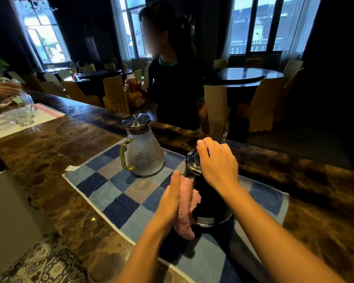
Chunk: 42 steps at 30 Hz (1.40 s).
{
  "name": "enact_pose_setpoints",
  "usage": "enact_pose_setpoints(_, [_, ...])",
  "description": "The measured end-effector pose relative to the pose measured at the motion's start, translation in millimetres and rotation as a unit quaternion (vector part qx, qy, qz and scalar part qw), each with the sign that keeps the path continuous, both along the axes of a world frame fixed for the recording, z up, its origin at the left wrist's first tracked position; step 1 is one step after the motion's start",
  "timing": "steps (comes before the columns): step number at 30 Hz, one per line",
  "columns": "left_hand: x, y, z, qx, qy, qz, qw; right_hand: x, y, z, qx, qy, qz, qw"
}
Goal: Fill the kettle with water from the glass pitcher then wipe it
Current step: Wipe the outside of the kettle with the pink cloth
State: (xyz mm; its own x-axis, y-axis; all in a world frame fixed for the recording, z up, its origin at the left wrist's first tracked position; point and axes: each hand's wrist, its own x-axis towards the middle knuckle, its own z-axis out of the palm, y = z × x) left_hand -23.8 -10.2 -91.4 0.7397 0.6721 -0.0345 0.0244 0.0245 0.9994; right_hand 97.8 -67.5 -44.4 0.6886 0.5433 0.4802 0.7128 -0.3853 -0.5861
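A black kettle [207, 199] with a shiny steel lid stands on a blue checked mat [114, 193]. My right hand [217, 162] rests on top of it, closed around the handle by the lid. My left hand [170, 199] presses a pink cloth [185, 209] flat against the kettle's left side. The glass pitcher [145, 154], dimpled, with a yellow handle and a steel lid, stands upright on the mat to the left of the kettle, untouched.
A brown marble counter [55, 144] runs under everything. A person in dark clothes [172, 86] stands across it holding a bottle. Drinking glasses [20, 115] sit on a white cloth far left. A white paper scrap [72, 168] lies beside the mat.
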Motion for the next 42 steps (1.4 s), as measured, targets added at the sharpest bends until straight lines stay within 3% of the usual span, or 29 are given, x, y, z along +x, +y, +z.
enact_pose_setpoints(3, [-5.4, -7.3, -17.2, -0.094, -0.017, 0.088, 0.992, 0.2, -0.2, 0.0, 0.004, 0.003, 0.001, 1.0])
enact_pose_setpoints(5, [-6.9, -21.0, -28.9, -0.067, -0.045, 0.149, 0.986, 0.4, -0.6, -0.1, 0.008, 0.008, 0.001, 1.0])
enact_pose_setpoints(8, [-16.4, -45.7, -46.5, 0.036, -0.059, 0.213, 0.975, 0.0, -0.5, -0.3, 0.006, 0.009, 0.002, 1.0])
enact_pose_setpoints(12, [-25.3, -41.1, -45.6, 0.247, -0.003, 0.143, 0.958, 0.0, -0.6, -0.2, 0.001, -0.001, 0.001, 1.0])
enact_pose_setpoints(15, [-17.8, -22.5, -14.8, 0.34, 0.031, 0.126, 0.931, 0.7, -0.2, -0.4, 0.0, -0.006, -0.001, 1.0])
enact_pose_setpoints(19, [-5.8, -7.1, 31.5, 0.51, 0.11, 0.017, 0.853, 0.8, 0.2, -0.3, 0.0, -0.005, -0.005, 1.0])
enact_pose_setpoints(22, [3.6, 4.0, 49.1, 0.307, 0.129, -0.059, 0.941, -0.2, 0.5, -0.2, 0.005, -0.01, -0.004, 1.0])
enact_pose_setpoints(25, [5.7, 3.2, 36.7, 0.188, 0.144, -0.017, 0.971, -0.5, 0.0, -0.2, 0.009, -0.005, -0.002, 1.0])
enact_pose_setpoints(28, [-2.9, -11.9, 19.4, 0.088, 0.033, 0.005, 0.996, -0.6, 0.1, 0.3, 0.004, 0.002, -0.002, 1.0])
enact_pose_setpoints(35, [-7.6, -26.7, -13.3, -0.081, -0.033, 0.175, 0.981, -0.7, 0.7, -0.5, 0.011, 0.007, -0.005, 1.0])
enact_pose_setpoints(39, [-7.8, -56.5, -28.8, -0.09, -0.034, 0.299, 0.949, -0.8, 0.0, 0.3, 0.007, 0.007, -0.003, 1.0])
enact_pose_setpoints(42, [-7.0, -72.3, -39.3, -0.07, -0.065, 0.296, 0.951, -0.6, -0.2, 0.5, 0.008, 0.003, -0.002, 1.0])
